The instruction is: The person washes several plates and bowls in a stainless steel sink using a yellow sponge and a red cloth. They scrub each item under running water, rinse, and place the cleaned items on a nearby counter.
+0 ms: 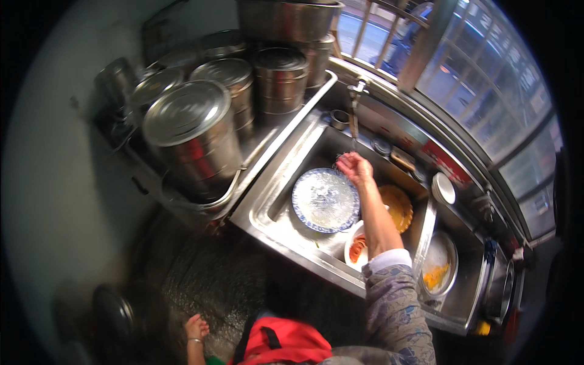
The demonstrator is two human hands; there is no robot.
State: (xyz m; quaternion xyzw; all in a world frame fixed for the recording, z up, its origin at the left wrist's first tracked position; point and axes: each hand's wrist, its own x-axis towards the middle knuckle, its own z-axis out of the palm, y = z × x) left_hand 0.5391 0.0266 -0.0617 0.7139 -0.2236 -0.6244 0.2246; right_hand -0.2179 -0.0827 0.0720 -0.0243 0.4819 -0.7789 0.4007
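My right hand is stretched under the tap, fingers spread and holding nothing, with water splashing around it. Beside it, in the left basin of a steel sink, is a round blue-and-white-rimmed dish with water in it. My forearm passes over an amber scalloped dish and partly covers a white bowl with something orange-red inside. At the lower left, a loosely curled hand wears a bangle near a bit of green cloth. Whose it is, I cannot tell; it shows no object.
Lidded steel pots crowd the rack on the left. The right basin holds a steel bowl with yellow scraps. Stacked white bowls and a scrub brush sit on the back ledge. Red cloth shows below me.
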